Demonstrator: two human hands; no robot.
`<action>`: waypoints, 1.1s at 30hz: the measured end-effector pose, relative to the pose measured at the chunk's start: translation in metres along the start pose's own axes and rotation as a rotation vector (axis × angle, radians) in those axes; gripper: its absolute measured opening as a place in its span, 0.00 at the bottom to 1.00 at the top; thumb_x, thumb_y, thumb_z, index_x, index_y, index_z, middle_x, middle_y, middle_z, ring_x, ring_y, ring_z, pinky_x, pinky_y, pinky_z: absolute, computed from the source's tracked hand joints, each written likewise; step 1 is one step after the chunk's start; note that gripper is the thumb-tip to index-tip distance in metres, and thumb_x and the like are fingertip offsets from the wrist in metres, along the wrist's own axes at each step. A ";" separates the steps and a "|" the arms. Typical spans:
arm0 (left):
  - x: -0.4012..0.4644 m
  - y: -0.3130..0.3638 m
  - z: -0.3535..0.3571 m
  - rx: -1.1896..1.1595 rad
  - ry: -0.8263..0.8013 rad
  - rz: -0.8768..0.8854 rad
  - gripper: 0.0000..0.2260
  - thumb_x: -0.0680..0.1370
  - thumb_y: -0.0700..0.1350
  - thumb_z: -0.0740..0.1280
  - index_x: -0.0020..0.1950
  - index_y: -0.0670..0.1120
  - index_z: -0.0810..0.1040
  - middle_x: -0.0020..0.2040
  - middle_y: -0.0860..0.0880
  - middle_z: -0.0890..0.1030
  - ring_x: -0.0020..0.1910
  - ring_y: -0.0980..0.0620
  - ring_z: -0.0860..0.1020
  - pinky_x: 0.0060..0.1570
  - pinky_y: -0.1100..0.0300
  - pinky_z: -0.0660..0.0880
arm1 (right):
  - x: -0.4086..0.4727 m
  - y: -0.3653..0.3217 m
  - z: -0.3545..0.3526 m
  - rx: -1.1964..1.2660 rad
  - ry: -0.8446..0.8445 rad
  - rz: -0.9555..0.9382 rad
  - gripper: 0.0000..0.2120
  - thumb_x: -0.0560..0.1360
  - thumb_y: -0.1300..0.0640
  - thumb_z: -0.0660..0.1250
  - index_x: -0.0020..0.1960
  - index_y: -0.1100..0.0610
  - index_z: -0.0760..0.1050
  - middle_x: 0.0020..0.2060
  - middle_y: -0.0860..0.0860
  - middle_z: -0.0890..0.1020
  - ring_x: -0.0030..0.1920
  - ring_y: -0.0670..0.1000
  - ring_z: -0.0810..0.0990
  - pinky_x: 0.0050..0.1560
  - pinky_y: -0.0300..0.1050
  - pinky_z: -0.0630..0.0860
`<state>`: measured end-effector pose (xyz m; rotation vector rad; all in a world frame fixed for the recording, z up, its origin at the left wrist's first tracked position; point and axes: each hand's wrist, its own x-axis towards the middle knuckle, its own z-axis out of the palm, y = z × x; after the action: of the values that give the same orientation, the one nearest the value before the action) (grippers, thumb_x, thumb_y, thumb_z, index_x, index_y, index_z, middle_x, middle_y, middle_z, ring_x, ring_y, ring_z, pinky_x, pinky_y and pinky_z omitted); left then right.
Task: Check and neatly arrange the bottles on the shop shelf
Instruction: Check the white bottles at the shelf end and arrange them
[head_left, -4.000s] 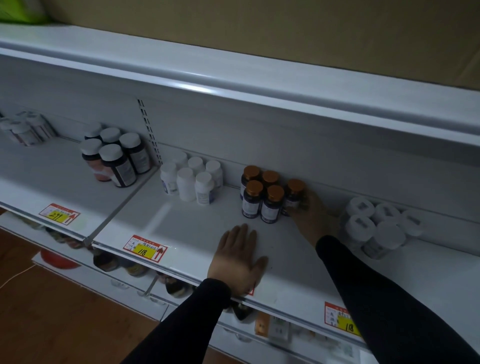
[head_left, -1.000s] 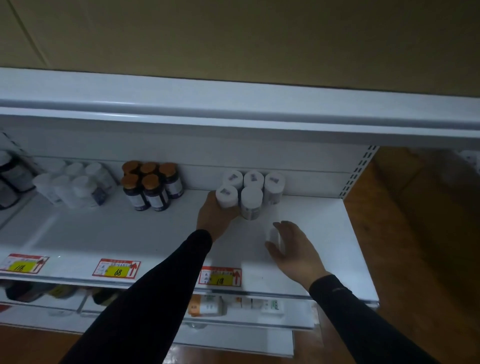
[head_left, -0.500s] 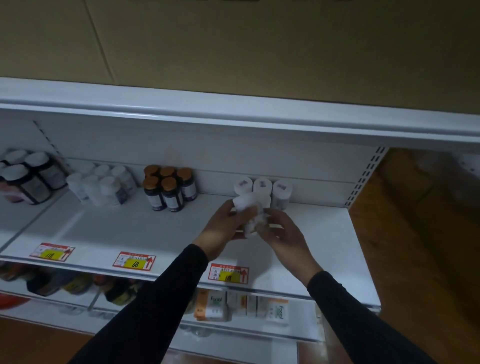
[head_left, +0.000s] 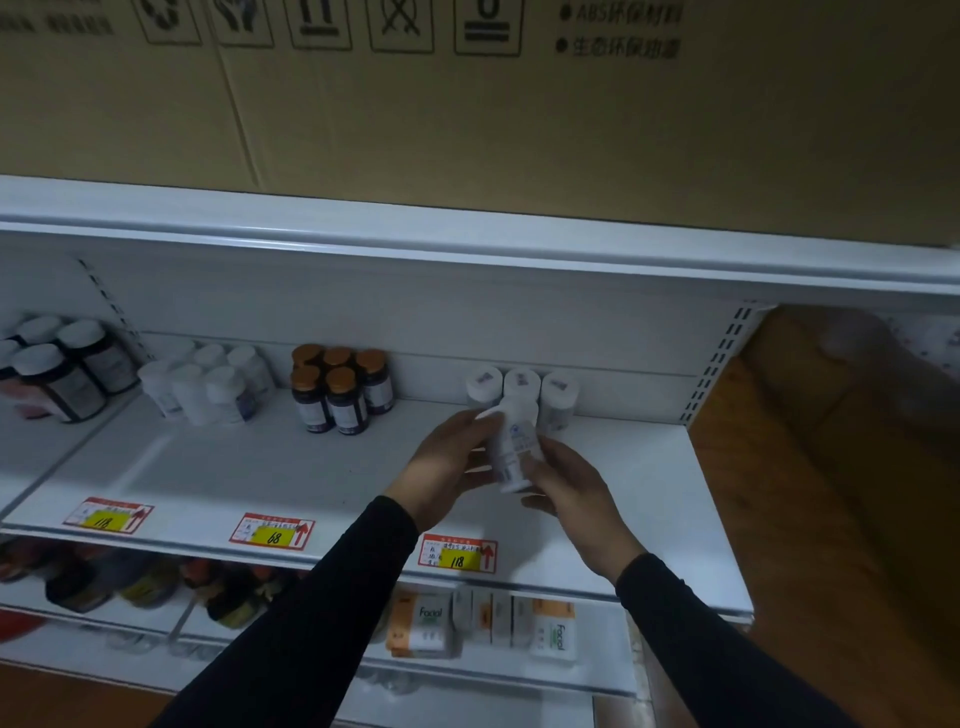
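Both hands are on one white bottle, lifted just in front of the white-capped row at the shelf back wall. Left hand grips its cap end, right hand cups the base. Looks like the checking step, label facing up. Next it probably needs standing upright back in front of that row.

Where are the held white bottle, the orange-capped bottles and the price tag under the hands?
held white bottle (head_left: 511, 447), head view, on its label.
orange-capped bottles (head_left: 341, 381), head view, on the cap of a front bottle.
price tag (head_left: 457, 555), head view, on its yellow patch marked 118.
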<state>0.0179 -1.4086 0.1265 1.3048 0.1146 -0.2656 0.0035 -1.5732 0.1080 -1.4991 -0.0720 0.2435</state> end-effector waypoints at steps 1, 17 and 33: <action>0.000 0.000 0.001 0.004 0.001 0.004 0.11 0.81 0.49 0.65 0.61 0.45 0.77 0.53 0.44 0.84 0.52 0.44 0.83 0.51 0.52 0.79 | 0.000 0.000 0.001 -0.042 0.016 -0.020 0.12 0.78 0.59 0.67 0.59 0.46 0.76 0.54 0.51 0.83 0.51 0.50 0.83 0.47 0.41 0.80; -0.002 0.002 -0.011 -0.056 0.027 0.016 0.13 0.79 0.48 0.67 0.61 0.44 0.78 0.52 0.44 0.85 0.51 0.46 0.84 0.51 0.52 0.79 | 0.003 0.003 0.009 -0.159 0.072 -0.111 0.16 0.72 0.55 0.74 0.58 0.48 0.76 0.53 0.46 0.81 0.46 0.38 0.79 0.44 0.31 0.76; -0.002 0.005 -0.011 -0.043 0.076 0.025 0.11 0.79 0.48 0.68 0.60 0.45 0.79 0.54 0.43 0.84 0.52 0.46 0.83 0.49 0.55 0.79 | 0.003 0.003 0.015 0.121 0.034 0.096 0.12 0.82 0.52 0.60 0.63 0.55 0.74 0.55 0.55 0.82 0.49 0.56 0.85 0.46 0.45 0.81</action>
<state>0.0183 -1.3963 0.1287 1.2729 0.1671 -0.1912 0.0030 -1.5575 0.1058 -1.3871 0.0416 0.2942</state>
